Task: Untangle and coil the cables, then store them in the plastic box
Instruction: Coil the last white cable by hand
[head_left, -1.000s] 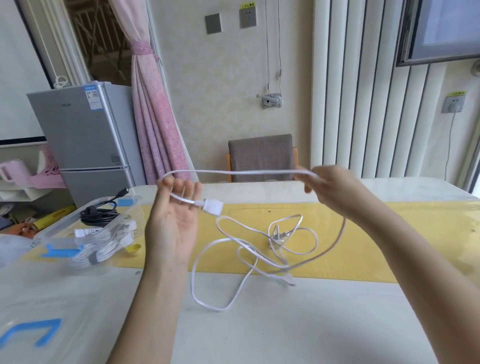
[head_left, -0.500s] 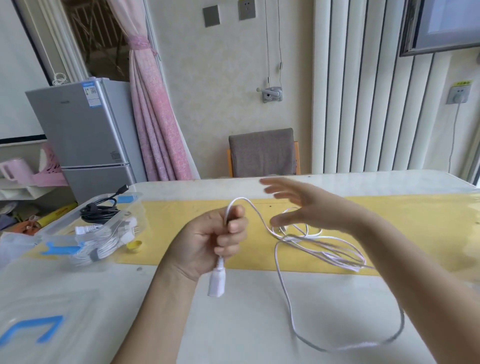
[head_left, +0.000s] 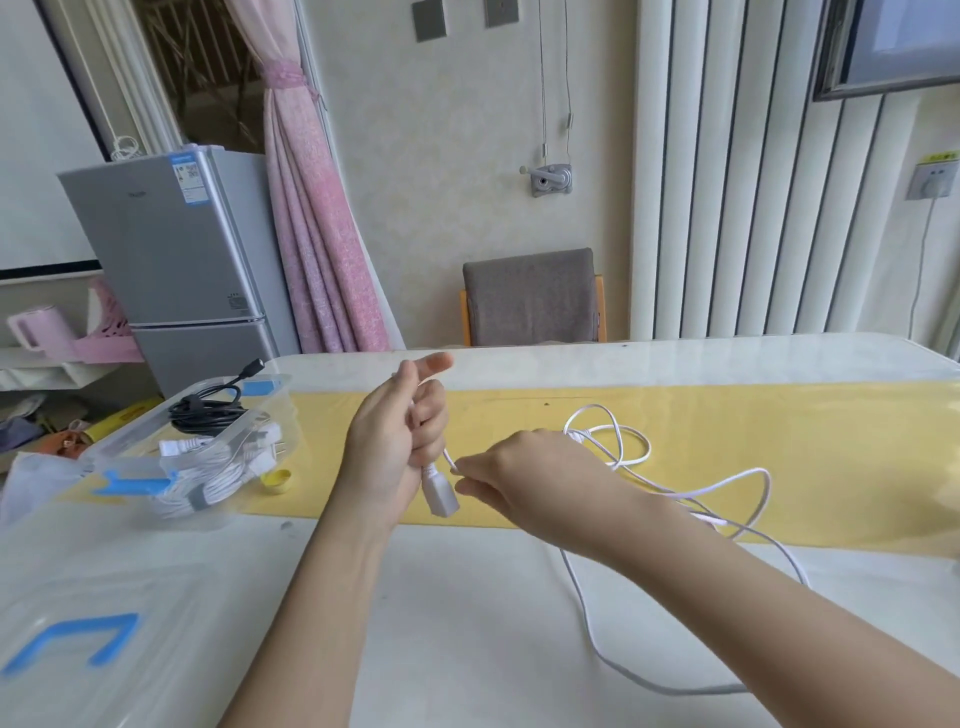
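While the thin white cable (head_left: 644, 453) is gripped in the curled left hand (head_left: 397, 441), with its plug end (head_left: 440, 493) hanging just below the fist, the strand beside it is apparently pinched by the right hand (head_left: 524, 478), which was spread open over the loops earlier. Slack is left on the white table (head_left: 467, 623), right of the clear plastic box (head_left: 135, 423).
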